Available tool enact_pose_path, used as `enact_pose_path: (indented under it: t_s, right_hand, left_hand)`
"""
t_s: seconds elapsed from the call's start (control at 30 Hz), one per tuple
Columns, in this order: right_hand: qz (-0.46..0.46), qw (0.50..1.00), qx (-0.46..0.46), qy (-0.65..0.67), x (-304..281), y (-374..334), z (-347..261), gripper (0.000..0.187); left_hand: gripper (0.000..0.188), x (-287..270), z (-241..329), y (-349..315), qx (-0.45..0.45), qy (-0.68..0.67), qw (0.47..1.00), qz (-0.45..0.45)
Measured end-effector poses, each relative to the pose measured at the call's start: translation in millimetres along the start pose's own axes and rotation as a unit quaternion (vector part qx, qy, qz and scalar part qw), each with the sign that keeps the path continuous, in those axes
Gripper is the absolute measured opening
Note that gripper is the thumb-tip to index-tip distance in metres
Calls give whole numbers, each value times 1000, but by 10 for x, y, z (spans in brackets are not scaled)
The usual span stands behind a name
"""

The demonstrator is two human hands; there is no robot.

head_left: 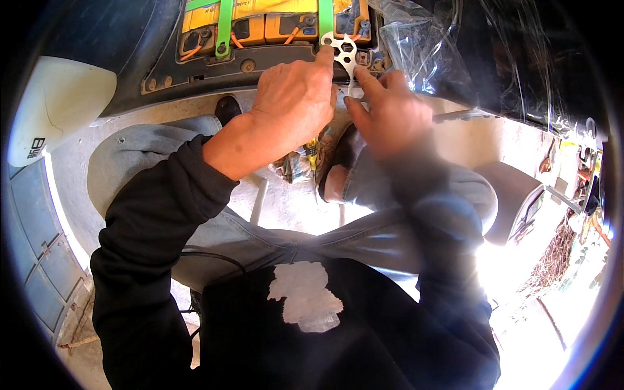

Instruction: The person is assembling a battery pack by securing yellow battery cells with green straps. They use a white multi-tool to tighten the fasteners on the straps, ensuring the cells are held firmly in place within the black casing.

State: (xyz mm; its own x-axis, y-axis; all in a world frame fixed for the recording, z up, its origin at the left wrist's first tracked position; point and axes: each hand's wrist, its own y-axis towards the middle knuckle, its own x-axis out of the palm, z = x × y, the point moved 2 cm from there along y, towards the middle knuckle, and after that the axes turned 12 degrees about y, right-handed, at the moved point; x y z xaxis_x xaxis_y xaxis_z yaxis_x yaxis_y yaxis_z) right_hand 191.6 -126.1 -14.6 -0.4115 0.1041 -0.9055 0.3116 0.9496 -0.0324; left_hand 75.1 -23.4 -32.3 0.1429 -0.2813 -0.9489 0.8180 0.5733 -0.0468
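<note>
On my feed, the flat metal wrench (349, 65) sits between both hands, its holed head at the lower end of a green strap (326, 18). Left hand (292, 97): index fingertip at the head's left edge; can't tell if gripping. Right hand (393, 117): blurred, index and thumb by the narrow end; can't tell if clamped.

Left of the left hand (292, 97), a blue-grey, rectangular-panelled door or wall (49, 227); below, pale grey floor (296, 211); bright white light (510, 276) right of the right hand (393, 114).
</note>
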Motion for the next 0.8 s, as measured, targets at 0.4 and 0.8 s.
enact_pose_path:
  t_s: [0.4,0.8]
  right_hand:
    - [-13,1000,-3,-3,56,47,-71,40]
    - [-15,1000,-1,19,91,44,-104,37]
  left_hand:
    - [52,-25,-2,37,33,59,997,-32]
    - [48,-1,-63,-2,18,24,1000,-8]
